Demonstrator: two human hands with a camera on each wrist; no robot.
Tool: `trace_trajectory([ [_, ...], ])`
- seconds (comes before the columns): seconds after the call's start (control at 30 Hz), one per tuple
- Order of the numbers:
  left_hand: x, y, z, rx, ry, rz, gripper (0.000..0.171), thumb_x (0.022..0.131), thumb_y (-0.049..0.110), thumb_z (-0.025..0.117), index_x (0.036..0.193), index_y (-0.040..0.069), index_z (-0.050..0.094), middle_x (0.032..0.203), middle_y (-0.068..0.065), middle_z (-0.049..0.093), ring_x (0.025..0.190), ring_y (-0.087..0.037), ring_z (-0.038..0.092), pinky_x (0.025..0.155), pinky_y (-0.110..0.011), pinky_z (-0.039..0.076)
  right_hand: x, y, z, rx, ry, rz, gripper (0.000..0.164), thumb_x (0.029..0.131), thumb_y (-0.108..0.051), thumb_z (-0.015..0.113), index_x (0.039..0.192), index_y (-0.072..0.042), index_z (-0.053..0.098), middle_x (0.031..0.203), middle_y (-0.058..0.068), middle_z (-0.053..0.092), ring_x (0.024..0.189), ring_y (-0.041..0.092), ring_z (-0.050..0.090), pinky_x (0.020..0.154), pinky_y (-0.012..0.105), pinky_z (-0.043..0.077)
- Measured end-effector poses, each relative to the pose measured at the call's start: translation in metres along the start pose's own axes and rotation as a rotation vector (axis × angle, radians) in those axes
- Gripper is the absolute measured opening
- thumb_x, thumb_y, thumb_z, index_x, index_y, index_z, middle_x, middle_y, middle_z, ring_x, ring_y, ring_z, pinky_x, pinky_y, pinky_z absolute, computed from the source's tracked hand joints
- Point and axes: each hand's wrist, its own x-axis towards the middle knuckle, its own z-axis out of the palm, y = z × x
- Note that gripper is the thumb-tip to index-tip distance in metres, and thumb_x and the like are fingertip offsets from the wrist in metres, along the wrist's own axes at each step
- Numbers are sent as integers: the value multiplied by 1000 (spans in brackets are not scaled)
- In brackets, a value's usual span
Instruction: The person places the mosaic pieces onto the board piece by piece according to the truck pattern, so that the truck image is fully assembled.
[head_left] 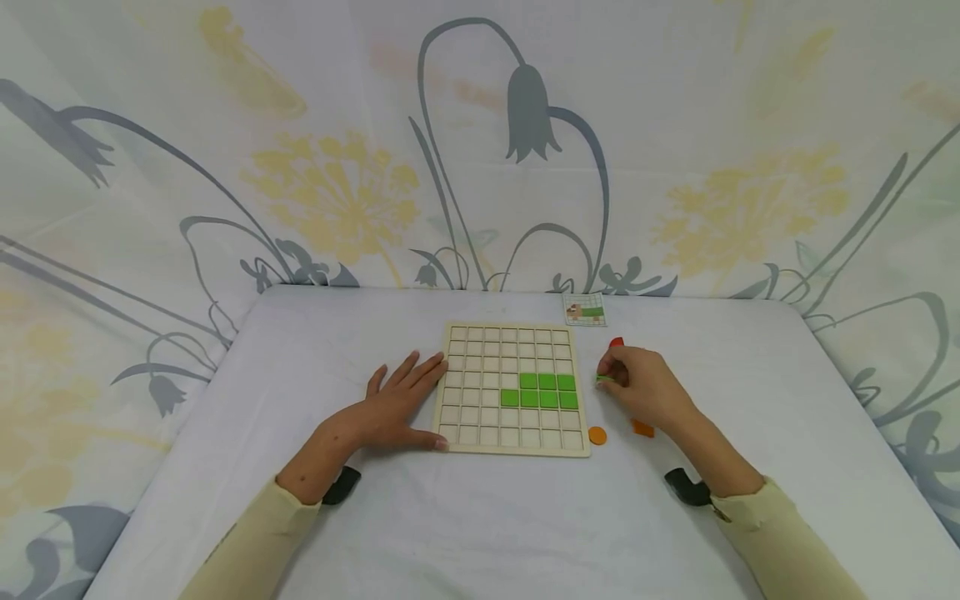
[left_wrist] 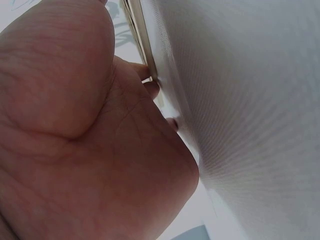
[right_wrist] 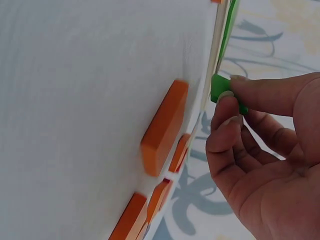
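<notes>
A wooden grid board lies on the white table, with several green square tiles set in two rows at its right side. My left hand rests flat with fingers spread, its fingertips and thumb at the board's left edge. In the left wrist view the palm fills much of the picture. Just right of the board, my right hand pinches a green tile between thumb and fingers. Under and around that hand lie orange pieces, partly hidden in the head view.
A small picture card lies beyond the board's far right corner. An orange round piece sits by the near right corner, and a red piece shows behind the right hand. A flower-patterned cloth hangs behind the table.
</notes>
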Motion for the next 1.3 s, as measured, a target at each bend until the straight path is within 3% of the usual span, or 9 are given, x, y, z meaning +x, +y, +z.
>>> trace_trajectory([
  [0.37, 1, 1, 0, -4, -6, -7, 118, 88, 63, 80, 173, 17, 11, 180, 1, 3, 165, -33, -7, 124, -72, -1, 14, -22, 15, 49, -9, -101, 11, 92, 3, 71, 99, -5, 71, 88, 2, 67, 78, 17, 58, 72, 30, 50],
  [1.03, 0, 3, 0, 11, 5, -4, 117, 88, 61, 80, 172, 15, 13, 180, -1, 6, 165, -35, -4, 124, -72, 2, 44, -62, 47, 113, -46, -100, 8, 96, -2, 73, 100, -9, 71, 91, 2, 69, 84, 18, 60, 80, 35, 54],
  [1.3, 0, 1, 1, 6, 4, -2, 118, 88, 61, 81, 173, 15, 12, 180, -1, 5, 165, -34, -6, 124, -72, 1, 52, -71, 54, 108, -54, -130, 7, 96, -3, 74, 99, -9, 72, 91, 1, 69, 83, 17, 61, 77, 34, 53],
])
